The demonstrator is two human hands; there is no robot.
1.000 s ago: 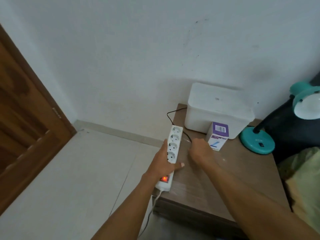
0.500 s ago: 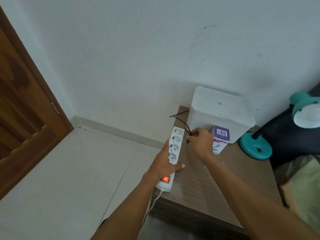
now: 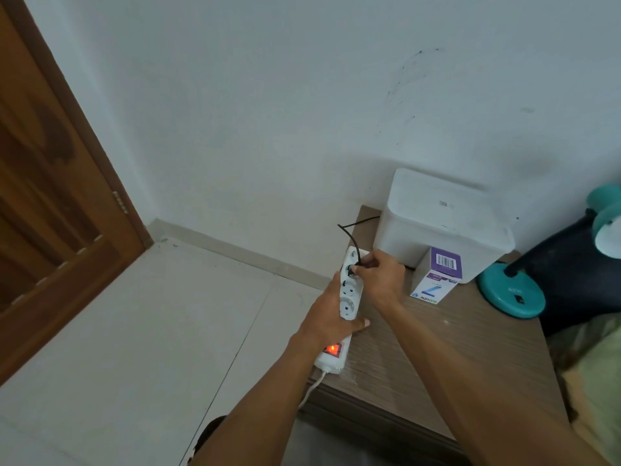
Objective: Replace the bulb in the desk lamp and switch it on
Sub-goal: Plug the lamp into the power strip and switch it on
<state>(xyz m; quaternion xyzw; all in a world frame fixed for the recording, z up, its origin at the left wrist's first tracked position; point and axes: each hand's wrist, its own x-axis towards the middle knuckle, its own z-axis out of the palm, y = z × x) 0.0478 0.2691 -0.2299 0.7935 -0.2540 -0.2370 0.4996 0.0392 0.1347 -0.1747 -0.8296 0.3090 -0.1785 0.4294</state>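
The left hand (image 3: 331,317) lay along the near half of the white power strip (image 3: 349,294), fingers curled round its body and pinning it at the left edge of the wooden desk (image 3: 453,358). The strip's rocker switch (image 3: 332,349) glowed orange-red just behind that hand. The right hand (image 3: 383,279) was over the far end of the strip, its fingers pinched together on a black plug (image 3: 353,270), which sat at the second socket from the far end; whether the plug was fully seated could not be told. The black cord (image 3: 351,235) rose from the plug, arched up and ran back behind the white lidded box (image 3: 443,227) against the wall. A purple-and-white bulb carton (image 3: 437,280) stood touching the front of that box. The desk lamp's teal base (image 3: 512,294) rested on the desk to the right of the carton, apart from it. The teal shade (image 3: 608,220), with a white bulb (image 3: 610,240) showing in it, hung at the right edge of view. The bulb appeared unlit.
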